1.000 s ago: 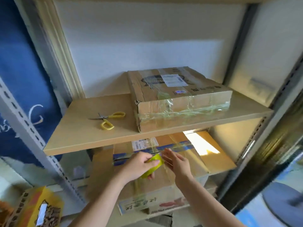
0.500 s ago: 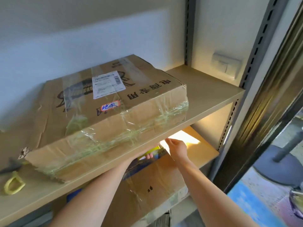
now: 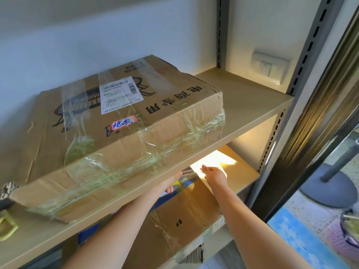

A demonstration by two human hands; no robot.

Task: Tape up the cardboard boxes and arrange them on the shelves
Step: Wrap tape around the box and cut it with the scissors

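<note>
A flat cardboard box (image 3: 184, 216) with a blue band lies on the lower shelf (image 3: 242, 177). Both my hands reach over it, under the upper shelf (image 3: 250, 105). My left hand (image 3: 172, 184) is mostly hidden by that shelf's front edge; its visible fingers curl around the tape roll (image 3: 177, 186), of which only a sliver shows. My right hand (image 3: 213, 174) pinches the end of a clear tape strip (image 3: 191, 171) stretched from the roll. A second, tape-wrapped cardboard box (image 3: 136, 123) with a white label sits on the upper shelf.
Yellow-handled scissors (image 3: 5, 228) lie at the upper shelf's left edge. A slotted grey shelf upright (image 3: 303, 74) and a dark door frame (image 3: 314, 117) stand at the right. A wall switch (image 3: 269, 66) is behind the shelf. A round black base (image 3: 330, 189) rests on the floor.
The view swung right and closer to the shelves. Both hands went deeper under the upper shelf and spread apart, drawing tape out; the left hand is now mostly hidden.
</note>
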